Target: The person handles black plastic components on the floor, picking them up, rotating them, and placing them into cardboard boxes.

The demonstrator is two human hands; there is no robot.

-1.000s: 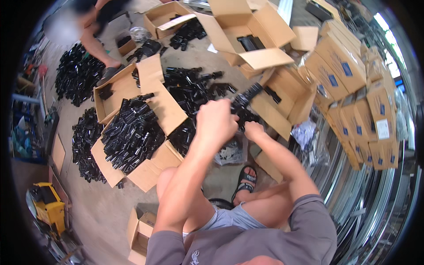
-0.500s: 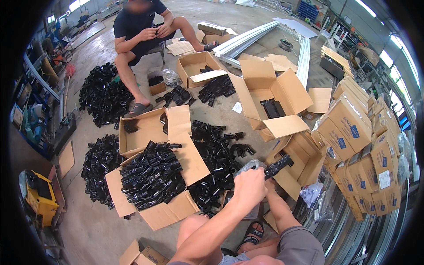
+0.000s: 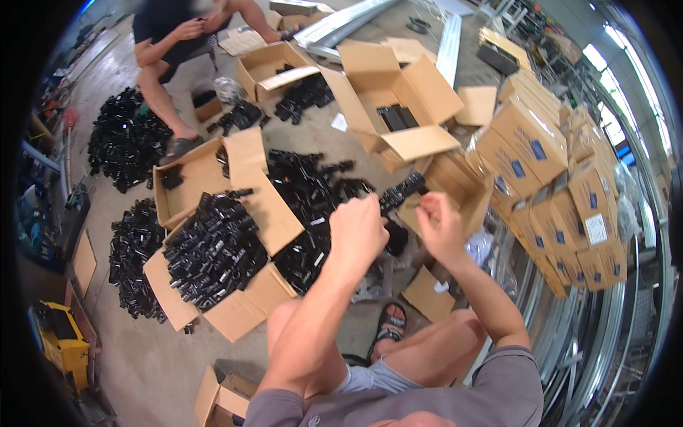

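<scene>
My left hand (image 3: 359, 229) is closed in a fist around a long, dark glossy black plastic piece (image 3: 403, 192) with a ridged outline. The piece points up and to the right, above the open carton (image 3: 466, 186) on the right. My right hand (image 3: 442, 226) is just right of the piece, fingers loosely bent and apart, with nothing visible in them. Below and left of my left hand spreads a loose pile of similar black pieces (image 3: 302, 249). Another heap of black pieces (image 3: 213, 249) fills an open carton (image 3: 245, 324) farther left.
A co-worker (image 3: 167, 43) sits at the upper left beside more black piles (image 3: 128, 139). A large open carton (image 3: 420, 146) holds a few black pieces. Closed cartons (image 3: 523, 146) are stacked on a pallet at right, near long metal profiles (image 3: 590, 356). A yellow case (image 3: 60, 341) stands at left.
My hands, together before, are now apart, the right one off the black piece. The piece stays in my left hand. The whole view has shifted, so the surroundings appear farther left and higher.
</scene>
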